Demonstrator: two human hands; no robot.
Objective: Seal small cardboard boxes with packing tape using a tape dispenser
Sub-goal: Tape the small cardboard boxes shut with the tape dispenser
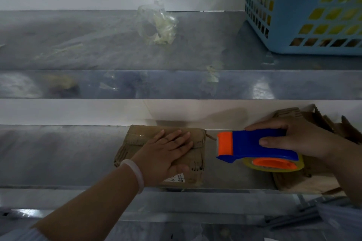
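Note:
A small flat cardboard box (pixel 195 164) lies on the lower steel shelf (pixel 58 154), with a white label at its near edge. My left hand (pixel 166 150) presses flat on top of the box, fingers straight. To the right, my right hand (pixel 299 139) grips the blue and orange tape dispenser (pixel 252 146), its orange nose pointing left toward the box, a short gap away. A roll of yellowish tape (pixel 274 166) sits in the dispenser's underside.
More cardboard boxes (pixel 305 180) are piled at the right of the lower shelf, behind and under my right hand. On the upper shelf (pixel 78 45) stand a blue plastic basket (pixel 301 10) at the right and a crumpled wad of used tape (pixel 158 23) in the middle.

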